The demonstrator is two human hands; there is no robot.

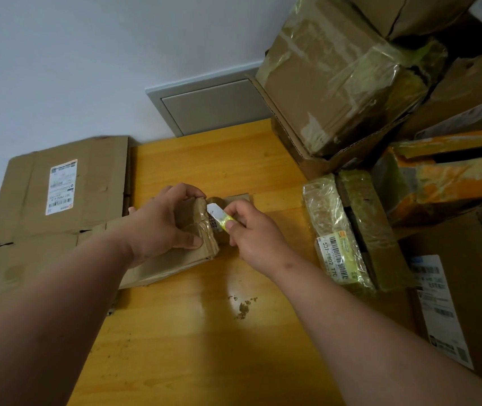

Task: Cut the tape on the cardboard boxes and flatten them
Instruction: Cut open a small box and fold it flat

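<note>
A small brown cardboard box wrapped in glossy clear tape lies at the centre of a yellow wooden table. The left hand clamps it from above, fingers curled over the far edge and thumb pressed on the near side. The right hand pinches a small yellow-and-white cutter, its tip touching the box's taped end. At nine o'clock lies a flattened brown cardboard sheet with a white shipping label. From one to four o'clock a pile of taped brown cardboard boxes crowds the table. Brown crumbs sit at six o'clock.
</note>
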